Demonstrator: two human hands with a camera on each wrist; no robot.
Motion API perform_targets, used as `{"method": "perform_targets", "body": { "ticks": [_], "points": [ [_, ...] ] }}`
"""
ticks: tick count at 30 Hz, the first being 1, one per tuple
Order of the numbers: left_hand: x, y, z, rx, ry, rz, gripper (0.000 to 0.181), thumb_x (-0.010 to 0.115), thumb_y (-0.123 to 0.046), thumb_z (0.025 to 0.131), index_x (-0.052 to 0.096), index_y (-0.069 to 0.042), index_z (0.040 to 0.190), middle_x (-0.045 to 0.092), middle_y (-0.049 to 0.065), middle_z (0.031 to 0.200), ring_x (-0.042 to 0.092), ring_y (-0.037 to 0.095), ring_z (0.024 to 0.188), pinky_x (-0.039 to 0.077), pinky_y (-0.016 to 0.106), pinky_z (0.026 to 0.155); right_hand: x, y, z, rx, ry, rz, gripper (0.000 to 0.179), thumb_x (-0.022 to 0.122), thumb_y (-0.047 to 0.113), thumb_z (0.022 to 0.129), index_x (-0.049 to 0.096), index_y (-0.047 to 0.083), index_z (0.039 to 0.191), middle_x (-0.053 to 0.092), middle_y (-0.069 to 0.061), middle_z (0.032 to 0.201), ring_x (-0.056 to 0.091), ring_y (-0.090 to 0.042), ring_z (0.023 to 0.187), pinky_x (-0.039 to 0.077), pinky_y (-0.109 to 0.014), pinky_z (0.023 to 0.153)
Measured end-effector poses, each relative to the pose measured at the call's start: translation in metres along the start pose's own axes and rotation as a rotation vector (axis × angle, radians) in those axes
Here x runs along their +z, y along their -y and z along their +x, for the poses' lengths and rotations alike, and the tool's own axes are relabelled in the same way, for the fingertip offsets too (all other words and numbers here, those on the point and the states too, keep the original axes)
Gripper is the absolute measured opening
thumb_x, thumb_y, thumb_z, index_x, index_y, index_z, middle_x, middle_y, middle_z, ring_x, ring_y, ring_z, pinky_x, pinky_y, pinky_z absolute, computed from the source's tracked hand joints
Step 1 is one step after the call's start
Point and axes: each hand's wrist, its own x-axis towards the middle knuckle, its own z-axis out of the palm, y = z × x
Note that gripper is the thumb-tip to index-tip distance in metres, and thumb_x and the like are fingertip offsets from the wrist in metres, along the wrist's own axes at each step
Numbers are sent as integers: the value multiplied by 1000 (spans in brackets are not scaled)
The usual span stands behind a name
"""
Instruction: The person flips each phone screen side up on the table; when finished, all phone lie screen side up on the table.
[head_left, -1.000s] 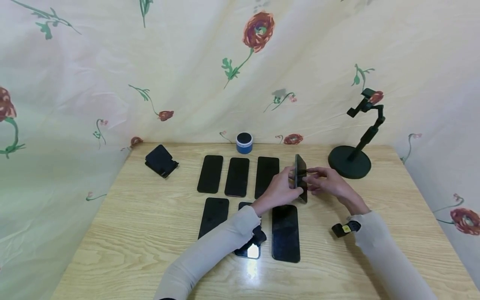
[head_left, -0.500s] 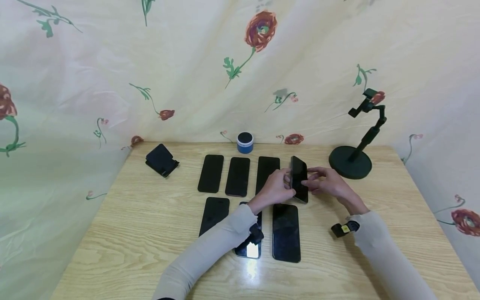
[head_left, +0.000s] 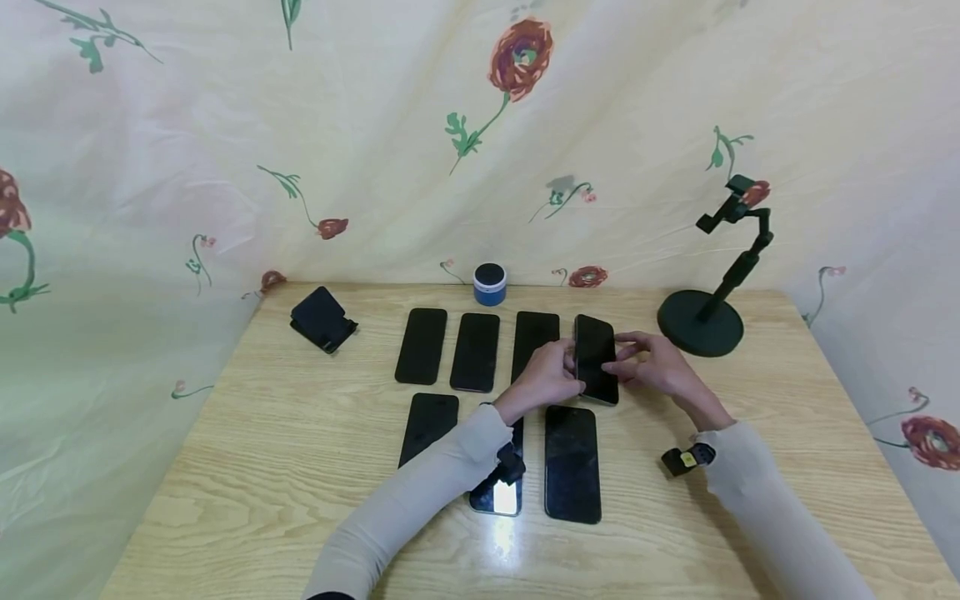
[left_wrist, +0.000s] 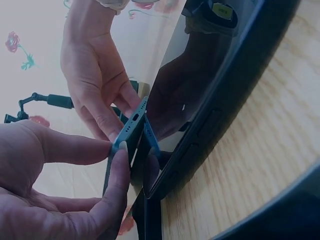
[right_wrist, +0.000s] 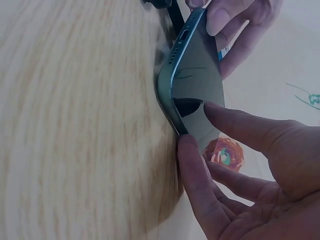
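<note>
A dark smartphone (head_left: pixel 596 354) with a glossy black screen leans at a low tilt over the wooden table, at the right end of the back row. My left hand (head_left: pixel 546 375) pinches its left edge between thumb and fingers. On the opposite side, my right hand (head_left: pixel 656 367) has its thumb on the screen and its fingers at the right edge. In the right wrist view, the port and speaker holes show on the phone's (right_wrist: pixel 192 75) bottom edge. The left wrist view shows another phone (left_wrist: pixel 200 85) lying close in front of the held one.
Other phones lie face up in two rows, among them a back-row phone (head_left: pixel 475 352) and a front-row phone (head_left: pixel 572 467). My left forearm (head_left: pixel 420 500) passes over part of the front row. Behind stand a small blue speaker (head_left: pixel 490 287) and a black stand (head_left: pixel 701 323); a black folded object (head_left: pixel 322 321) lies left.
The held phone has turned from nearly upright, edge-on to the head view, to a lower tilt with its screen facing up. My left hand has shifted slightly left.
</note>
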Motion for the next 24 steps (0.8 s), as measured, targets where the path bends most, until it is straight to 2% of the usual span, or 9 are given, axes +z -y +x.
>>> {"method": "perform_targets", "body": {
  "ticks": [8, 12, 15, 18, 24],
  "points": [
    [1, -4, 1, -2, 18, 111, 72, 81, -9, 89, 47, 0, 152, 69, 9, 116, 64, 8, 85, 55, 26, 95, 0, 1, -4, -4, -33, -71, 77, 78, 24, 94, 41, -7, 154, 62, -28, 122, 74, -17, 83, 60, -27, 72],
    [1, -6, 3, -16, 28, 162, 71, 82, -13, 89, 50, 0, 150, 65, 5, 108, 58, 8, 83, 52, 23, 87, 0, 1, -5, 5, -41, -94, 78, 79, 26, 94, 41, -6, 154, 62, -28, 123, 73, -17, 84, 59, -25, 72],
    [2, -7, 5, -24, 43, 204, 62, 82, -15, 89, 55, 0, 143, 63, 4, 100, 57, 11, 80, 49, 23, 74, 0, 1, -6, 11, -50, -127, 78, 79, 27, 94, 42, -5, 154, 63, -27, 123, 72, -17, 85, 56, -25, 72],
    [4, -8, 7, -39, 58, 243, 51, 83, -18, 89, 61, -1, 133, 66, 5, 101, 57, 13, 81, 49, 24, 71, -1, 0, -6, 17, -64, -170, 78, 80, 30, 93, 44, -3, 154, 65, -26, 122, 70, -16, 85, 51, -26, 74],
    [6, -11, 10, -62, 83, 298, 43, 83, -20, 90, 63, -3, 124, 69, 8, 113, 60, 14, 91, 56, 29, 86, -1, -1, -6, 34, -77, -199, 80, 82, 33, 91, 45, -1, 153, 67, -25, 121, 67, -17, 84, 48, -28, 74]
  ]
}}
